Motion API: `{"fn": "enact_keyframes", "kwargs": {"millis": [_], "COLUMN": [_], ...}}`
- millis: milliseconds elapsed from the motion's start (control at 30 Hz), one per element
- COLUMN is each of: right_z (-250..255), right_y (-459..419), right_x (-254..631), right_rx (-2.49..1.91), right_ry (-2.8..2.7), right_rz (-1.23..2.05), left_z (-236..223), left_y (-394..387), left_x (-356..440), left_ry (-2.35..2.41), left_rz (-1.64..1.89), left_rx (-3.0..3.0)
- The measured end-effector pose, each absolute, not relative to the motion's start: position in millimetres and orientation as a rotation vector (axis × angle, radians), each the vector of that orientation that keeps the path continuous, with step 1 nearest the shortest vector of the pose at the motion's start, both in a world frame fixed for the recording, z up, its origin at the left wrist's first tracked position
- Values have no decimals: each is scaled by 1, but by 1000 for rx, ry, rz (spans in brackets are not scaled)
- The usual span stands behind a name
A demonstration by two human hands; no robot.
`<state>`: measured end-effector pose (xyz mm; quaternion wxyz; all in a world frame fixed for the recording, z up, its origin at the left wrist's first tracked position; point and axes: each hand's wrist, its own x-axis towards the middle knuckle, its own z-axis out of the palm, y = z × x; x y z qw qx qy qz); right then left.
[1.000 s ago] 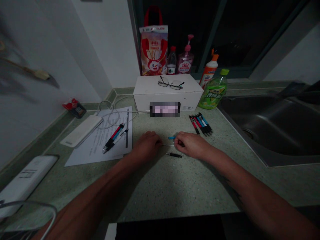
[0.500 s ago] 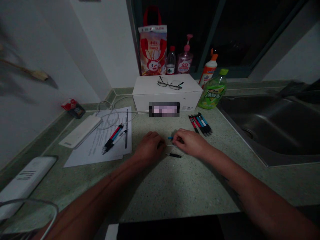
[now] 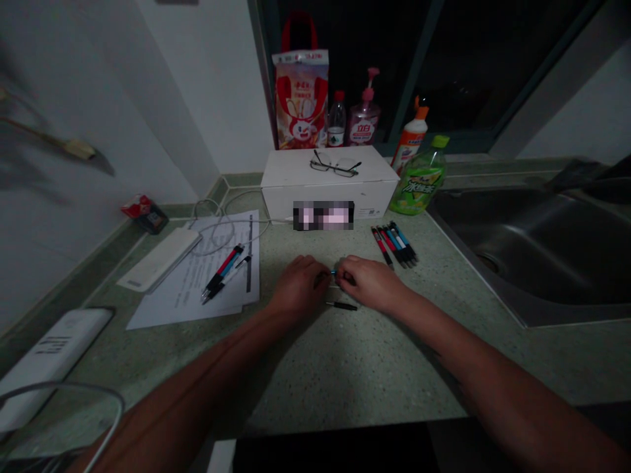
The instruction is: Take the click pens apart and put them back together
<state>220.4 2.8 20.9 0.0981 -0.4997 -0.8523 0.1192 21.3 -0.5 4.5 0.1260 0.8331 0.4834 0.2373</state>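
Note:
My left hand (image 3: 299,286) and my right hand (image 3: 371,284) rest on the speckled green countertop (image 3: 345,361), fingertips almost meeting. Between them lies a small blue pen part (image 3: 334,272), partly hidden by my fingers. A thin silver pen refill (image 3: 337,286) shows just below it, its ends hidden behind my fingers. I cannot tell whether either hand grips these parts. A short black pen part (image 3: 341,305) lies on the counter just below my right fingers, untouched.
Several assembled pens (image 3: 394,244) lie beyond my right hand, and two more (image 3: 223,272) lie on papers (image 3: 190,289) to the left. Further back stand a white box (image 3: 328,190) with glasses on it and several bottles. A steel sink (image 3: 522,249) lies right.
My hands have moved closer together around the blue part and the refill. The gap between my fingertips has narrowed. The view has shifted slightly.

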Motion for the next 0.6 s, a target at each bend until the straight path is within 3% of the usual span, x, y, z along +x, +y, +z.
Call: {"fn": "enact_keyframes", "kwargs": {"millis": [600], "right_z": [23], "right_y": [9], "right_x": [229], "right_rx": [-1489], "right_ry": [-2495], "right_rz": [272], "left_z": [7], "left_y": [7], "left_x": [28], "left_ry": [1367], "left_rz": [504], "left_rx": [2484]}}
